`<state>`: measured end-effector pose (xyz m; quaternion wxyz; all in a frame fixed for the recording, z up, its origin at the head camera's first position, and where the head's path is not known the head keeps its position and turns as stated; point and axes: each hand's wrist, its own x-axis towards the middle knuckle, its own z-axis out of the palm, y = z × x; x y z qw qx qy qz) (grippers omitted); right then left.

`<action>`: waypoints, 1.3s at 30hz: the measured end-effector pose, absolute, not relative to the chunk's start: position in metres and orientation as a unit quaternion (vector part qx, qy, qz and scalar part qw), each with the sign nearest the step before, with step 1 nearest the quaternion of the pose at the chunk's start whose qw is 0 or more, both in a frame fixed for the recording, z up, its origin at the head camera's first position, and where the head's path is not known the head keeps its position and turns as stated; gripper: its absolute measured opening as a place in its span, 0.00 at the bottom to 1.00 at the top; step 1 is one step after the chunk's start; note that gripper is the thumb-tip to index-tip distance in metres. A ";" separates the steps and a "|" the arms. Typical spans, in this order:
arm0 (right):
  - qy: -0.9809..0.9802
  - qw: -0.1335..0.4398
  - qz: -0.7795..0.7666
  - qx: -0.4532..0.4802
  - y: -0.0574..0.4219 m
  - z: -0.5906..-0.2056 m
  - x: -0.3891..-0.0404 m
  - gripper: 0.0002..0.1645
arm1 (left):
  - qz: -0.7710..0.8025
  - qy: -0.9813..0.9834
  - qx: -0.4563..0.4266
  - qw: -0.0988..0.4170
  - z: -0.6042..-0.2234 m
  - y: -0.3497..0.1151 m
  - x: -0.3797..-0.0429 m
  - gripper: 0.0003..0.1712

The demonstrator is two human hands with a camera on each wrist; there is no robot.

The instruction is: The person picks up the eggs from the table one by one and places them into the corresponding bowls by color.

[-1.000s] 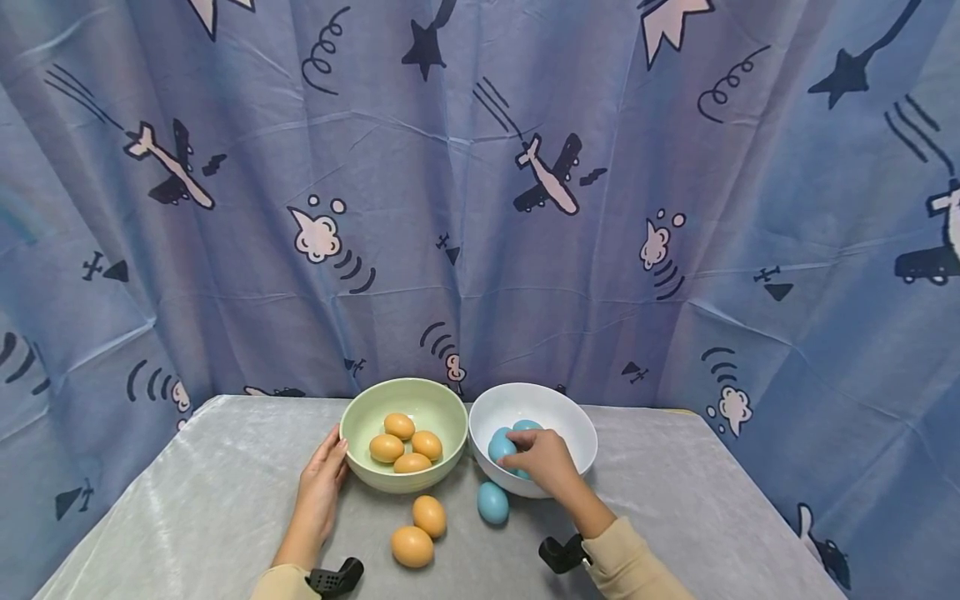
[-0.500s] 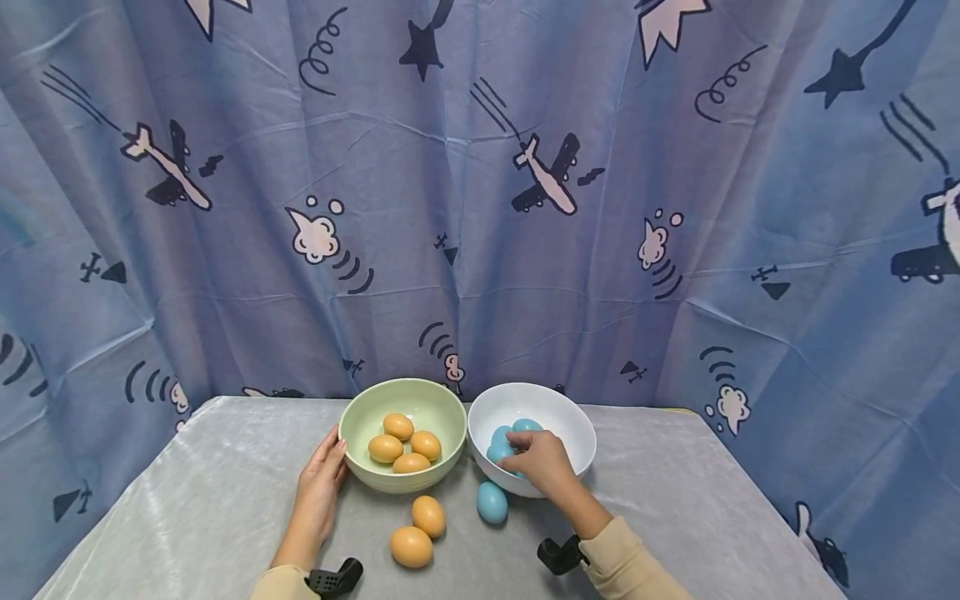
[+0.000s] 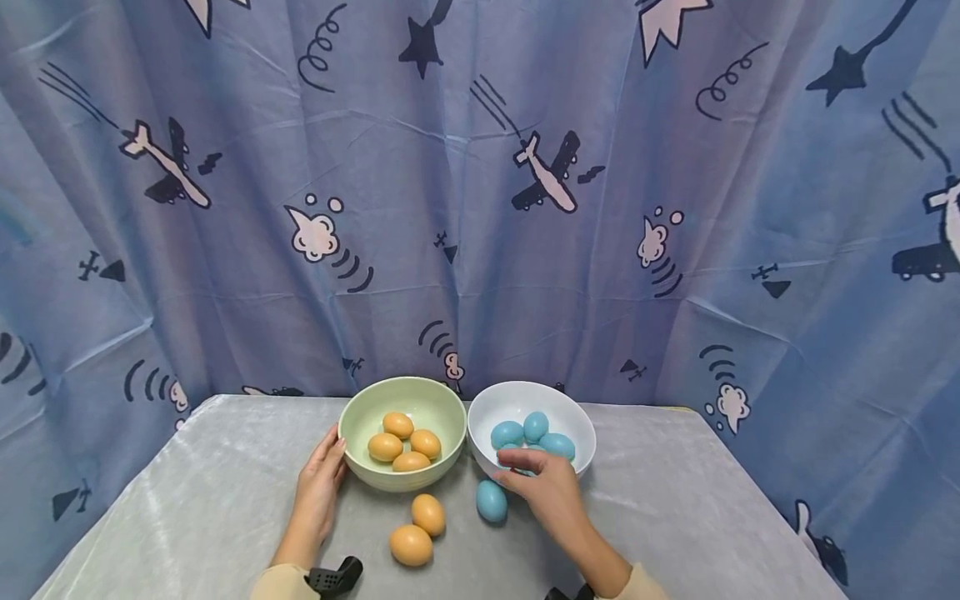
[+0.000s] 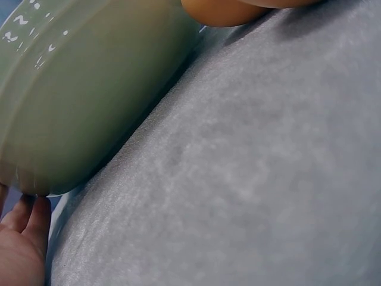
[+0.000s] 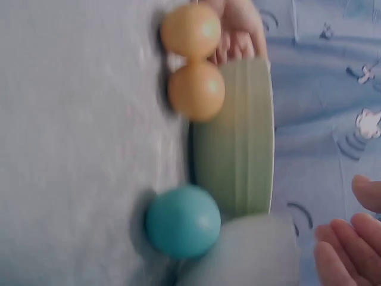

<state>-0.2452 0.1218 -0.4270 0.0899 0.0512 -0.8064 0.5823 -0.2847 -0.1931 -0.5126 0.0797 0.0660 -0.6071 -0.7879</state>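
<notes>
My left hand [image 3: 320,483] rests against the left side of the green bowl [image 3: 442,408], its fingertips touching the outer wall in the left wrist view. Several orange eggs [image 3: 411,462] lie inside that bowl. Over the front rim of the white bowl [image 3: 573,417] hovers my right hand [image 3: 553,492], thumb and fingers apart and holding nothing. Blue eggs [image 3: 507,434] sit in the white bowl, some partly hidden behind the fingers. One more blue egg [image 3: 492,502] lies on the table just left of my right hand, close to the bowl's foot.
Two orange eggs [image 3: 411,545] lie together on the grey tablecloth [image 3: 187,500] in front of the green bowl. Both bowls stand side by side near the table's back edge. A blue patterned curtain [image 3: 420,208] hangs behind.
My right hand has let go of a blue egg in the white bowl and drawn back toward the front rim. The blue eggs inside have shifted. The left hand stays put.
</notes>
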 end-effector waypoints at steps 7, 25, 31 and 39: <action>-0.802 0.055 0.592 0.051 0.123 -0.437 -0.228 0.19 | -0.789 -0.606 0.056 0.082 -0.511 -0.193 -0.284 0.36; -0.819 0.030 0.572 0.039 0.134 -0.458 -0.218 0.26 | -0.790 -0.606 0.054 0.079 -0.511 -0.194 -0.283 0.38; -0.822 0.028 0.568 0.043 0.136 -0.465 -0.222 0.26 | -0.790 -0.606 0.059 0.077 -0.513 -0.193 -0.285 0.37; -0.818 0.013 0.574 0.048 0.137 -0.478 -0.230 0.28 | -0.789 -0.606 0.058 0.077 -0.513 -0.193 -0.286 0.38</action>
